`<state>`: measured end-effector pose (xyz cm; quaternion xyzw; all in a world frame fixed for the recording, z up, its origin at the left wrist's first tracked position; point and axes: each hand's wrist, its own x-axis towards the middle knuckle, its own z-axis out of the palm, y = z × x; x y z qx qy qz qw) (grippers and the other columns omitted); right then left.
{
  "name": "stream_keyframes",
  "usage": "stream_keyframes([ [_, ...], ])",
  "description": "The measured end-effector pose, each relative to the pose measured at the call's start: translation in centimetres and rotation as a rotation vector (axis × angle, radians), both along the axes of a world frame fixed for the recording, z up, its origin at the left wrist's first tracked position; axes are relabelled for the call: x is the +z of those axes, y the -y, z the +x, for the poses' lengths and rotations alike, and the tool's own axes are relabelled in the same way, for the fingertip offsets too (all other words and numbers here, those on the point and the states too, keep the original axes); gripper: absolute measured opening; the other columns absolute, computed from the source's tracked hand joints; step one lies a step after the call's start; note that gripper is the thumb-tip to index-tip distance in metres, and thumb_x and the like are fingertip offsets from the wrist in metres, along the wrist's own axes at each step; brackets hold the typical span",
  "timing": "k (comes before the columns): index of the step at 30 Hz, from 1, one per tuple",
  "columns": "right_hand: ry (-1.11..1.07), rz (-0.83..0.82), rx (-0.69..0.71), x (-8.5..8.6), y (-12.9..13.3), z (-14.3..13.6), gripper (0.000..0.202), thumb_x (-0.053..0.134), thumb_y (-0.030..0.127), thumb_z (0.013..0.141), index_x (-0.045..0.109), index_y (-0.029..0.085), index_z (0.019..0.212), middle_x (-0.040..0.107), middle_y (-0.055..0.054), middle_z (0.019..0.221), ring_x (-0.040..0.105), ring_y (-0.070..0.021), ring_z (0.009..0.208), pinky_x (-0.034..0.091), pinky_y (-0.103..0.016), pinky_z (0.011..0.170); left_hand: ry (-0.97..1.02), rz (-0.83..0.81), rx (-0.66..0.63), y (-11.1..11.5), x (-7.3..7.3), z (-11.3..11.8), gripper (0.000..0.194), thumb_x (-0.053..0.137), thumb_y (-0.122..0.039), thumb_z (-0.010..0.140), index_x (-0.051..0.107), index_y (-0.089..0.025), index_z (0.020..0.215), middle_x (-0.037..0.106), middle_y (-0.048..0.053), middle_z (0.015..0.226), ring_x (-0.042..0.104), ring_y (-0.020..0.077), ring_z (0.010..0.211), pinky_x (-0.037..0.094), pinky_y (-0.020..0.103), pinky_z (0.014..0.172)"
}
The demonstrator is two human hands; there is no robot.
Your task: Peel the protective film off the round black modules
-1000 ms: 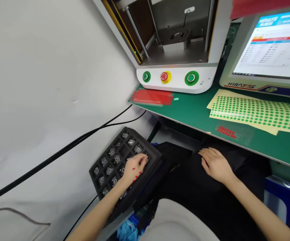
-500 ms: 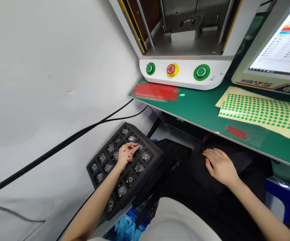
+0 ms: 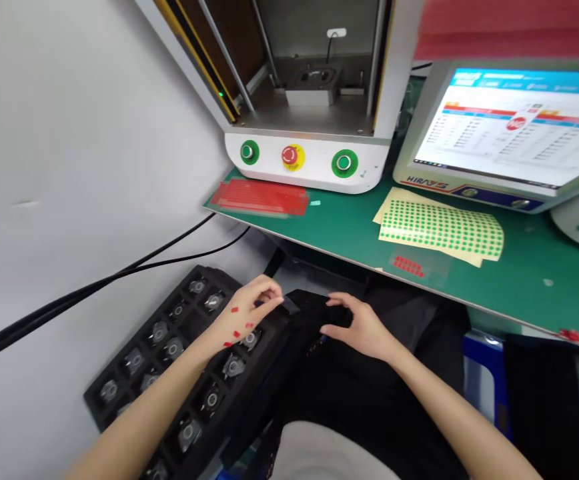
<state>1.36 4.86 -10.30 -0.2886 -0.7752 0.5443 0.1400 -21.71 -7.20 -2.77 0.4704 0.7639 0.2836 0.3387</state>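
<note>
Small dark flat piece (image 3: 291,306), angular in outline, sits near the centre of the frame, at the fingertips of our left hand (image 3: 246,315). Our left thumb and forefinger are brought together on its near end, the other fingers curled in behind, and its far end juts out toward the right; we cannot make out its finer detail. Several small red rectangular stickers (image 3: 236,334) dot the back of this hand. Our right hand (image 3: 362,327), just right of centre, faces it across a gap, thumb and fingers parted in a loose curve, with nothing that we can see between them.

Below our left hand and forearm, in the lower left of the frame, a black foam tray (image 3: 255,367) lies tilted, its square pockets holding clear-and-dark parts with round centres (image 3: 212,400). Our black-clothed lap (image 3: 339,400) fills the lower middle.

Across the middle and right runs a green tabletop (image 3: 339,233). On it we see red plastic strips (image 3: 262,197), a clear sheet bearing small red labels (image 3: 409,266) and pale yellow sheets of round green stickers (image 3: 439,227). At the upper centre stands a white-fronted machine (image 3: 314,181) with two green buttons, a red knob on a yellow disc (image 3: 289,156) and a grey metal block (image 3: 310,98) inside. A lit monitor (image 3: 499,143) at the upper right shows a round red mark.
</note>
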Motion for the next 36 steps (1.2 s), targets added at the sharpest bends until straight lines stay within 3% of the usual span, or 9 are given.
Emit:
stream_keyframes([
  [3, -0.081, -0.197, -0.12, 1.3, 0.0, -2.6, 0.061, 0.083, 0.039, 0.061, 0.063, 0.023, 0.117, 0.073, -0.007, 0.109, 0.067, -0.0264, 0.104, 0.049, -0.047, 0.098, -0.035, 0.048, -0.252, -4.7, 1.6, 1.9, 0.019, 0.053, -0.034, 0.087, 0.06, -0.02, 0.078, 0.056, 0.002, 0.087, 0.054, 0.0142, 0.075, 0.046, 0.027, 0.07],
  [7, -0.264, -0.437, -0.314, 1.6, -0.6, -4.4, 0.017, 0.077, 0.036, 0.068, 0.076, 0.022, 0.077, 0.077, -0.004, 0.084, 0.07, -0.0252, 0.083, 0.053, -0.041, 0.084, -0.034, 0.059, -0.38, -9.0, 1.9, 2.2, 0.016, 0.053, -0.031, 0.087, 0.059, -0.019, 0.078, 0.053, 0.001, 0.085, 0.052, 0.0135, 0.072, 0.044, 0.026, 0.067],
  [9, -0.296, -0.497, -0.388, 1.3, -1.0, -4.9, 0.016, 0.072, 0.037, 0.073, 0.075, 0.022, 0.068, 0.076, -0.003, 0.075, 0.07, -0.0241, 0.076, 0.055, -0.039, 0.078, -0.047, 0.077, -0.429, -10.7, 1.3, 1.9, 0.016, 0.053, -0.03, 0.087, 0.058, -0.019, 0.077, 0.053, 0.001, 0.085, 0.052, 0.013, 0.071, 0.043, 0.026, 0.066],
  [17, -0.342, -0.59, -0.65, -0.7, -2.6, -9.1, 0.034, 0.055, 0.045, 0.081, 0.076, 0.018, 0.077, 0.076, -0.005, 0.077, 0.069, -0.0191, 0.064, 0.057, -0.035, 0.069, -0.464, 0.12, -0.467, -16.0, -0.9, 1.7, 0.011, 0.049, -0.023, 0.089, 0.057, -0.018, 0.084, 0.054, 0.003, 0.095, 0.054, 0.0168, 0.078, 0.04, 0.03, 0.069],
  [21, -0.33, -0.539, -0.717, -0.7, -2.2, -10.1, 0.035, 0.052, 0.042, 0.084, 0.076, 0.019, 0.077, 0.077, -0.005, 0.08, 0.069, -0.0196, 0.065, 0.057, -0.035, 0.07, -0.471, 0.123, -0.501, -16.8, -1.2, 1.3, 0.013, 0.053, -0.028, 0.088, 0.059, -0.019, 0.082, 0.054, 0.002, 0.097, 0.055, 0.0166, 0.079, 0.041, 0.029, 0.069],
  [25, -0.245, -0.441, -0.703, -1.1, -2.2, -9.9, 0.035, 0.052, 0.042, 0.087, 0.076, 0.019, 0.079, 0.078, -0.004, 0.085, 0.07, -0.0177, 0.063, 0.056, -0.03, 0.069, -0.474, 0.246, -0.405, -16.2, -2.3, 0.9, 0.01, 0.058, -0.029, 0.086, 0.059, -0.019, 0.085, 0.055, 0.002, 0.093, 0.056, 0.016, 0.078, 0.045, 0.027, 0.071],
  [30, 0.017, -0.276, -0.59, -3.0, -2.9, -8.5, 0.047, 0.044, 0.044, 0.093, 0.076, 0.016, 0.072, 0.076, -0.006, 0.069, 0.072, -0.0174, 0.062, 0.053, -0.026, 0.068, -0.674, 0.419, -0.368, -15.9, -4.0, 2.4, 0.009, 0.05, -0.02, 0.091, 0.058, -0.017, 0.089, 0.059, 0.007, 0.093, 0.056, 0.0211, 0.085, 0.046, 0.032, 0.077],
  [33, 0.209, -0.148, -0.433, -4.2, -3.6, -6.2, 0.036, 0.051, 0.037, 0.092, 0.076, 0.017, 0.075, 0.077, -0.007, 0.075, 0.073, -0.0199, 0.073, 0.052, -0.026, 0.071, -0.743, 0.44, -0.322, -15.9, -3.4, 2.8, 0.013, 0.05, -0.025, 0.092, 0.059, -0.015, 0.095, 0.061, 0.012, 0.099, 0.057, 0.0238, 0.09, 0.045, 0.034, 0.081],
  [36, 0.37, -0.026, -0.211, -5.1, -4.3, -3.8, 0.017, 0.063, 0.027, 0.085, 0.075, 0.018, 0.077, 0.077, -0.007, 0.082, 0.072, -0.0226, 0.085, 0.051, -0.029, 0.077, -0.769, 0.499, -0.118, -13.9, -1.5, 1.3, 0.028, 0.052, -0.039, 0.092, 0.057, -0.015, 0.106, 0.063, 0.011, 0.104, 0.058, 0.0201, 0.084, 0.045, 0.031, 0.08],
])
